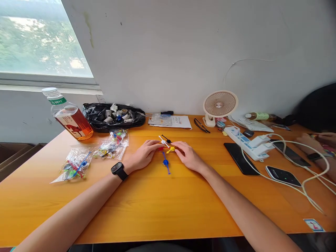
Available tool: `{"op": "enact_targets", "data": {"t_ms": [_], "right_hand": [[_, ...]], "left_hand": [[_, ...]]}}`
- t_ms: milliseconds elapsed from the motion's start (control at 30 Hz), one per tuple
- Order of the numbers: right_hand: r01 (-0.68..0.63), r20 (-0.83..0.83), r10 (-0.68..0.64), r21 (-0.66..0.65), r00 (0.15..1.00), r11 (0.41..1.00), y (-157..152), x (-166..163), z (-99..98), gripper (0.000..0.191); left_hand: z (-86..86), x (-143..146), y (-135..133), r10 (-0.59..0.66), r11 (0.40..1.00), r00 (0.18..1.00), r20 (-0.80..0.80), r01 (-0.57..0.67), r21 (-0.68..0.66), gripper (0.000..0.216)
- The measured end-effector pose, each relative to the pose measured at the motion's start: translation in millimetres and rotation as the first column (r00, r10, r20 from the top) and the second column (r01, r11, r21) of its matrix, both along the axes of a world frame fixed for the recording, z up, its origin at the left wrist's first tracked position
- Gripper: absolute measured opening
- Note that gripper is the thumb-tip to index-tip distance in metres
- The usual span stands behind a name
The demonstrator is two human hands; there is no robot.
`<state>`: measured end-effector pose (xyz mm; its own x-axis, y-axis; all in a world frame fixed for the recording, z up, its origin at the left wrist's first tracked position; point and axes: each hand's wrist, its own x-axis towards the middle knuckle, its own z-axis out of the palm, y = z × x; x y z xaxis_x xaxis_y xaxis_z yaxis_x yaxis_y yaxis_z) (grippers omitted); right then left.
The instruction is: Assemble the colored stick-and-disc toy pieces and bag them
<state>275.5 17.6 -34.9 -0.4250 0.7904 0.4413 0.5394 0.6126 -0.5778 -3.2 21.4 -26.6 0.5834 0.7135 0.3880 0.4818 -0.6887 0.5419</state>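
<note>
Small plastic pieces shaped like clock pointers lie in a cluster on the table between my hands. There is a white pointer (163,142), a black one (168,141), a yellow one (171,149), and a red one partly hidden by my left fingers. Closer to me lies a long blue pointer (165,163) with a round middle. My left hand (144,154), with a black watch on its wrist, rests with its fingers stretched to the white and red pieces. From the other side my right hand (189,155) reaches the yellow and black pieces, thumb and index finger apart.
To the left are clear bags (76,163) of similar pieces, a tea bottle (69,117) and a black plastic bag (89,113). A fan (220,105) stands at the back. A power strip (245,142), cables and phones (283,175) lie right, near another person's hands (309,144).
</note>
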Motion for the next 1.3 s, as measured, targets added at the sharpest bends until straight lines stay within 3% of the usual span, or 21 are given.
{"op": "enact_targets", "data": {"t_ms": [300,433,667,800,900,1100,1300], "right_hand": [[-0.107,-0.014,0.106,-0.093,0.994,0.99,-10,-9,1.8,0.046],[-0.145,-0.056,0.141,-0.083,0.988,0.986,-14,-13,4.5,0.04],[0.059,-0.122,-0.068,-0.08,0.99,0.995,-8,-11,2.2,0.021],[0.168,-0.078,-0.172,-0.059,0.982,0.984,-8,-10,2.3,0.014],[0.187,-0.063,-0.189,-0.035,0.98,0.982,-11,-11,5.6,0.011],[0.093,-0.039,-0.09,0.068,0.995,0.993,-18,-14,17.1,0.012],[-0.083,0.082,0.076,0.092,0.994,0.992,-24,-14,22.2,0.022]], "left_hand": [[-2.2,-1,0,0.022,1.0,0.998,-0.06,-0.023,-0.014,0.046],[-1.7,0,0,0.018,0.999,1.0,-0.011,-0.018,-0.047,0.046],[-3.2,2,0,-0.026,1.0,0.999,0.046,0.027,-0.008,0.049],[-3.3,2,0,0.093,0.993,0.995,0.026,-0.094,0.068,0.042],[-4.9,2,2,0.224,0.973,0.973,0.045,-0.227,0.054,0.029],[-8.7,2,6,0.306,0.952,0.947,0.096,-0.303,-0.046,0.021],[-6.6,4,4,0.259,0.965,0.963,0.077,-0.255,-0.055,0.016]]}}
